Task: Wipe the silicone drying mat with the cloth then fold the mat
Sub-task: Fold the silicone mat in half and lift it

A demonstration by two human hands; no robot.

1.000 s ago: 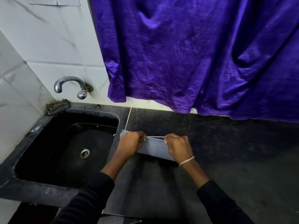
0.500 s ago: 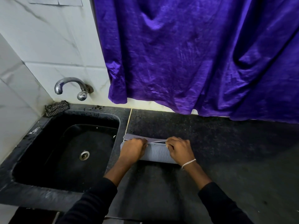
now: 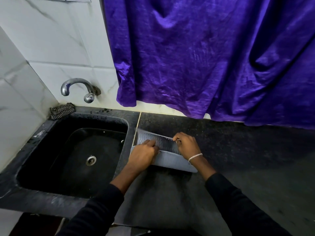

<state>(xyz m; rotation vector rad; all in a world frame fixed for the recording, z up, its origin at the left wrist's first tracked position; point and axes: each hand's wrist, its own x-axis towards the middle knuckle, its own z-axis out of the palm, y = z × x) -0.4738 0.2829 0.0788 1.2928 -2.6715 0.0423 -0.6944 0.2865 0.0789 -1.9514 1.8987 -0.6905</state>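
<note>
The grey silicone drying mat [image 3: 172, 160] lies folded on the dark countertop [image 3: 247, 159], just right of the sink. Its ribbed inner face shows at the far side, its smooth outer face at the near side. My left hand [image 3: 143, 155] grips the mat's left part, fingers curled over the fold. My right hand [image 3: 186, 144], with a silver bracelet on the wrist, pinches the mat's far right edge. A checked cloth [image 3: 62, 110] sits bunched at the sink's back left corner, away from both hands.
A black sink [image 3: 42, 133] with a metal drain fills the left. A chrome tap [image 3: 80, 89] juts from the white tiled wall above it. A purple curtain [image 3: 213, 57] hangs over the counter's back edge. The counter stretches to the right.
The mat's upper layer has been pushed away from me, so the ribbed inner face now shows. Both hands kept hold of the mat and shifted slightly farther from me.
</note>
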